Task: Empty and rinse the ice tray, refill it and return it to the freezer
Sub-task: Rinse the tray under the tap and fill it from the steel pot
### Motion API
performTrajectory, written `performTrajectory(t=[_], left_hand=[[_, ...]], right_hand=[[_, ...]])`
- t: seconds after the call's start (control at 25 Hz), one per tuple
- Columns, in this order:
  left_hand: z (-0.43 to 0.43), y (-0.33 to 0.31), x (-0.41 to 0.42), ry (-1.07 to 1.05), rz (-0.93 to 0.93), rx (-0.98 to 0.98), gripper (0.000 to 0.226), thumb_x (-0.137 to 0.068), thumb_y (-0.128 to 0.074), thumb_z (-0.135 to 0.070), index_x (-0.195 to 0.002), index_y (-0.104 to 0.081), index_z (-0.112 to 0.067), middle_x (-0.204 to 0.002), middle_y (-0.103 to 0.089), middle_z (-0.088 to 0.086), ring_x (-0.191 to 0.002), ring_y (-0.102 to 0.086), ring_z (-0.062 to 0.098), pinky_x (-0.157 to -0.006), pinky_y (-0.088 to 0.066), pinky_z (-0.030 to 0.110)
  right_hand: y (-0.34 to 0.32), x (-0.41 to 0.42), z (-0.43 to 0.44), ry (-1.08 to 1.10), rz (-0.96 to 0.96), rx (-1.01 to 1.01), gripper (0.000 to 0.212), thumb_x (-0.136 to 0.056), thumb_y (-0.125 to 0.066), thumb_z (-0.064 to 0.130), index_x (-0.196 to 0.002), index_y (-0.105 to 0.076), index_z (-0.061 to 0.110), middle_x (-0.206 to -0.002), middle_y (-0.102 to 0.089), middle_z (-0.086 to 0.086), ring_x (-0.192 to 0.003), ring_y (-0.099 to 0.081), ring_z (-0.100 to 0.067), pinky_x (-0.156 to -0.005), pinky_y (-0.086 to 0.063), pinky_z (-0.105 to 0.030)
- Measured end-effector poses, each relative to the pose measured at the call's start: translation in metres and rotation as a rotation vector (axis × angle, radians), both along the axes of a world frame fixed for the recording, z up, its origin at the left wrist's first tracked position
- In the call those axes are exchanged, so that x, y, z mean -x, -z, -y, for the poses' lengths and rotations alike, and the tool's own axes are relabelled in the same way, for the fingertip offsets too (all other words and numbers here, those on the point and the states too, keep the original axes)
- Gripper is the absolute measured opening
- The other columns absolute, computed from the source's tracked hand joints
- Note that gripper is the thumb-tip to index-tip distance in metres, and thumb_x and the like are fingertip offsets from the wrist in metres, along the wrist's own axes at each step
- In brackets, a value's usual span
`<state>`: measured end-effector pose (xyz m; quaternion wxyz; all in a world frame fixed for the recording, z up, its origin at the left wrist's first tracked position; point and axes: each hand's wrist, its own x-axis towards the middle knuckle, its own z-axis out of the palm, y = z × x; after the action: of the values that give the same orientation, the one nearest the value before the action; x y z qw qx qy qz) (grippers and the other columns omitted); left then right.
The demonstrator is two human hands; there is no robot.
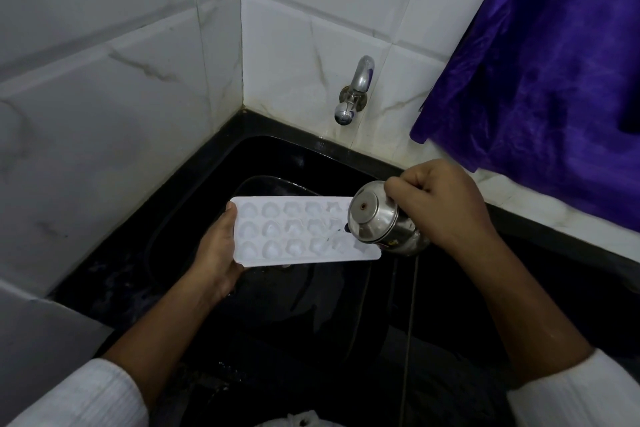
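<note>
A white plastic ice tray [294,232] with heart-shaped wells is held level over the black sink [214,163]. My left hand [216,253] grips its left end, thumb on the rim. My right hand [436,204] grips a steel cup [377,222], tipped over the tray's right end with its base facing me. A thin trickle of water runs from the cup into the right wells.
A chrome tap [353,94] sticks out of the white tiled wall behind the sink, no water coming from it. A purple cloth [540,62] hangs at the right. A white ledge [554,215] borders the sink on the right.
</note>
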<state>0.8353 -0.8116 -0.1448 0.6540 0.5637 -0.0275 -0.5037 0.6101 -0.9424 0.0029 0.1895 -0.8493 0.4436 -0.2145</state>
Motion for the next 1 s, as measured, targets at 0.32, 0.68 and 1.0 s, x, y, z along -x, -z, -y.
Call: performTrajectory(t=[0.32, 0.68, 1.0], left_hand=[[-0.004, -0.001, -0.001, -0.008, -0.018, 0.003, 0.054, -0.111, -0.035, -0.050, -0.134, -0.065, -0.012, -0.114, -0.079, 0.011, -0.092, -0.080, 0.025, -0.061, -0.065, 0.033], [-0.007, 0.003, -0.003, -0.011, 0.008, -0.005, 0.052, -0.111, -0.037, -0.051, -0.131, -0.068, -0.014, -0.114, -0.080, 0.010, -0.099, -0.079, 0.028, -0.078, -0.061, 0.042], [-0.001, 0.003, 0.001, -0.001, 0.014, -0.005, 0.050, -0.111, -0.037, -0.051, -0.124, -0.070, -0.016, -0.110, -0.081, 0.008, -0.097, -0.079, 0.027, -0.080, -0.060, 0.043]], right_hand=[[-0.007, 0.002, 0.002, 0.003, 0.086, -0.026, 0.041, -0.086, -0.065, 0.027, -0.049, -0.055, 0.011, -0.044, -0.046, -0.003, -0.043, -0.042, -0.011, -0.052, -0.041, -0.036], [0.000, 0.009, 0.008, 0.053, 0.461, -0.309, 0.041, -0.091, -0.064, 0.014, -0.054, -0.052, 0.001, -0.052, -0.043, -0.009, -0.050, -0.039, -0.022, -0.052, -0.037, -0.026], [0.000, -0.011, -0.002, -0.049, 0.234, -0.194, 0.041, -0.081, -0.063, 0.033, -0.052, -0.053, 0.006, -0.048, -0.045, -0.010, -0.047, -0.043, -0.020, -0.054, -0.042, -0.041]])
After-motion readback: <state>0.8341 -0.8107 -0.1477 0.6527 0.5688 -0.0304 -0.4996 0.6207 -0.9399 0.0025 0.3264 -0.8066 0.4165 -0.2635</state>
